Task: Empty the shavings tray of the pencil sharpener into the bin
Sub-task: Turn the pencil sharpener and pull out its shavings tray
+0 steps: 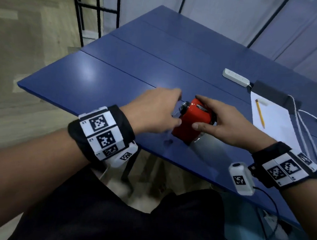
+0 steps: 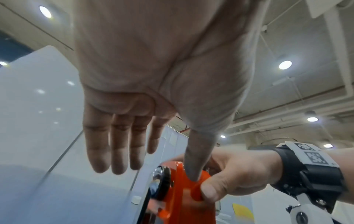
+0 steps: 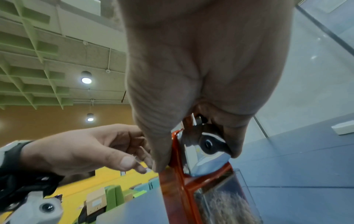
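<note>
Blue table [image 1: 105,76], glossy, seams across the top. Both forearms reach in from the near edge, each with a black wrist strap carrying printed marker tiles.

Right hand [image 1: 225,123] grips the pencil sharpener [image 1: 190,121] from the right: thumb on its near side, fingers wrapped over the top and far side.

Left hand [image 1: 154,110] is at the sharpener's left end. Fingers [image 2: 118,145] straight and relaxed, thumb tip touching the red body beside the right thumb; it grips nothing.

Sharpener: boxy, glossy red-orange shell with a chromed front fitting, standing near the table's front edge. Its clear plastic shavings tray [image 3: 228,200] sits in the base, brown shavings visible inside.

To the right, well apart: white paper sheet [image 1: 275,122] with a yellow pencil [image 1: 260,114] lying on it, white power strip [image 1: 236,77] beyond, white cables [image 1: 304,127] along the sheet's right edge.
</note>
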Tool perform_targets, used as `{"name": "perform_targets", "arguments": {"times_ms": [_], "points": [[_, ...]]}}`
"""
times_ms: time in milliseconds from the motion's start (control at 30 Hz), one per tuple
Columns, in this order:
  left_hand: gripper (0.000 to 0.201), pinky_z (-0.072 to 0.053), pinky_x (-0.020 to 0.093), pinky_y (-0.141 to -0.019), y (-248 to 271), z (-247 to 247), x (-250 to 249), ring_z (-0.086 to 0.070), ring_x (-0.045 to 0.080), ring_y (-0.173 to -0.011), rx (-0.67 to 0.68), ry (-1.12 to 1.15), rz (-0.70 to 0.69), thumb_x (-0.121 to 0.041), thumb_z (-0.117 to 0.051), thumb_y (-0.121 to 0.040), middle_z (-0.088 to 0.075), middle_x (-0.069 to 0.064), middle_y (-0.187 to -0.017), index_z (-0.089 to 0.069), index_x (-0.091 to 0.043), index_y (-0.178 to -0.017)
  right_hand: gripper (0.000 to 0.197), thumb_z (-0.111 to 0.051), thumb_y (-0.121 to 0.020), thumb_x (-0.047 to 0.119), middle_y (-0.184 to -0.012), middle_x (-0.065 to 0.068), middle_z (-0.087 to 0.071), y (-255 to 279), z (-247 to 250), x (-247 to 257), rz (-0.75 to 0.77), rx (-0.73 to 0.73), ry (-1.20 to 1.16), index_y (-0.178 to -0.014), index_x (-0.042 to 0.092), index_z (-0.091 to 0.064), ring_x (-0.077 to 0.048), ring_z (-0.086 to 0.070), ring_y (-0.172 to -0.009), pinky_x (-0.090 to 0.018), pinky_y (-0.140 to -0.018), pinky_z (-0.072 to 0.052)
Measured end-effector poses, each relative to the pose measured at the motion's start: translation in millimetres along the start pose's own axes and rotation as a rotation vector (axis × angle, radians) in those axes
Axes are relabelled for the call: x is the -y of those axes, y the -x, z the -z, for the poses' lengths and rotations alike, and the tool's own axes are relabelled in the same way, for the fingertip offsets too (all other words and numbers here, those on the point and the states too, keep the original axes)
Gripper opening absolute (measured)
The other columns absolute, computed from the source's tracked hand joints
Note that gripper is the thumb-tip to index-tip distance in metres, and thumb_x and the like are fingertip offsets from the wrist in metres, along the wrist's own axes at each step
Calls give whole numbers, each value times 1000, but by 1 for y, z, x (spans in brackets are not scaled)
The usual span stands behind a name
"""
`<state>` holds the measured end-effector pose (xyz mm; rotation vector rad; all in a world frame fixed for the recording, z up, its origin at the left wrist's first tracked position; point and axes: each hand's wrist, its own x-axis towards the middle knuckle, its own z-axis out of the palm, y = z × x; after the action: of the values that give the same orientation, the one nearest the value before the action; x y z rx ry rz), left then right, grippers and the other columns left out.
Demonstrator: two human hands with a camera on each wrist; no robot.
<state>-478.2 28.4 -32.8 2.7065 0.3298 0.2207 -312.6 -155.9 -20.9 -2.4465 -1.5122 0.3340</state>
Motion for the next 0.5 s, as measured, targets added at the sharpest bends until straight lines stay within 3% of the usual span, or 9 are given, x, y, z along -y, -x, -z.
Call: {"name": "perform_targets", "arguments": {"times_ms": [100,200,367,500], "points": [[93,-52,46,-96,-18,8,-15,-60,29,-120,39,-110,-127,-53,-78,-78,-54,5,-138,-35,-20,-153,111,-89,-81,50,-165,1,-48,2,6,-3,-48,57,-119,-169,28,-25,-18,-52,-146,-35,-120,-42],[107,-52,48,-98,-38,5,-32,-58,29,-122,191,-236,-234,-52,-85,-71,-50,6,-143,-31,-18,-156,125,-97,-72,48,-161,3,-51,10,10,-9,-77,53,-242,-170,30,-21,-14,-54,-144,-38,-122,-44],[84,-52,44,-91,-71,9,-48,-60,26,-108,398,-414,-317,-48,-89,-67,-59,5,-122,-50,-15,-135,125,-95,-78,37,-169,-1,-43,46,6,-17,-165,-20,-245,-172,26,-13,-19,-49,-150,-38,-122,-44],[68,-45,35,-76,-91,13,-51,-57,21,-94,474,-480,-347,-47,-91,-68,-61,-2,-108,-50,-23,-117,117,-93,-83,35,-169,2,-42,83,-10,-23,-234,-103,-348,-172,28,-16,-17,-50,-149,-34,-120,-45]]}}
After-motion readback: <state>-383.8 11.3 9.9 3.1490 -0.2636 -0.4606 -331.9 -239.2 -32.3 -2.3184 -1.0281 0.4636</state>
